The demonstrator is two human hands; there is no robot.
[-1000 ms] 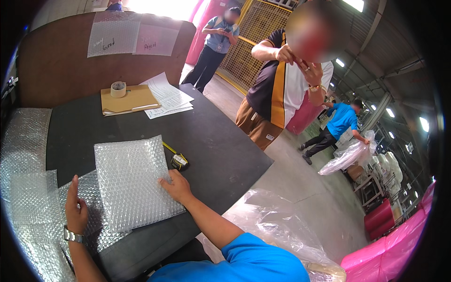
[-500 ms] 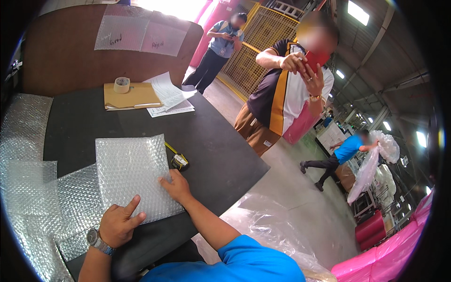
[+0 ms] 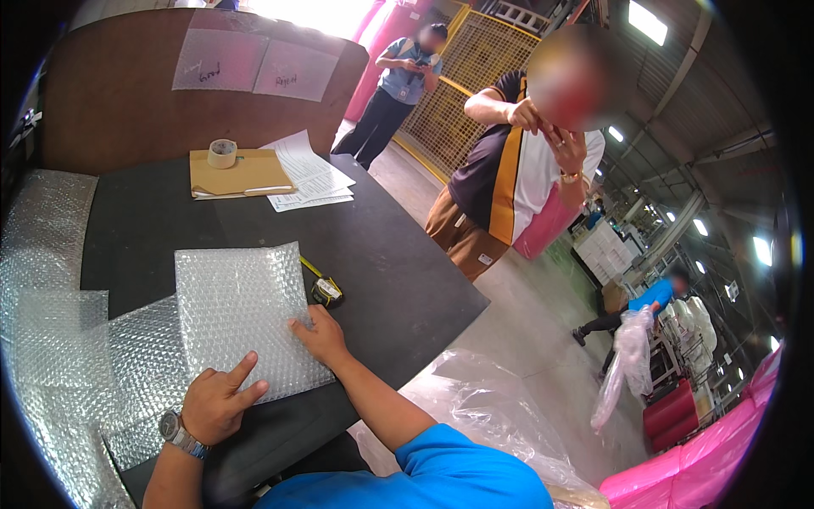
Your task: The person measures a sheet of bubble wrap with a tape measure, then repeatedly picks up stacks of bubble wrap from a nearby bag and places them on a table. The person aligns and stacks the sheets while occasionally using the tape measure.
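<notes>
A clear bubble wrap sheet (image 3: 242, 318) lies flat on the dark tabletop in front of me. At its lower left corner is my left hand (image 3: 219, 403), thumb and index finger stretched apart, the other fingers curled, holding nothing. My right hand (image 3: 322, 338) rests at the sheet's right edge. Its thumb lies on top and its index finger points along the edge, apart from the thumb; the remaining fingers are partly hidden. Just beyond that hand sits a black and yellow tape measure (image 3: 326, 291), its blade partly pulled out and reaching toward the sheet.
More bubble wrap (image 3: 51, 339) covers the table's left side. Farther back lie a brown envelope (image 3: 242, 176), a tape roll (image 3: 222, 153) and papers (image 3: 309, 170). A brown board (image 3: 119, 102) closes the far side. Two people stand beyond the table; another (image 3: 649, 301) carries clear plastic at right.
Both my hands and the bubble wrap sheet stay practically where they were. In the background, the person in blue has stepped on, and the carried plastic hangs lower.
</notes>
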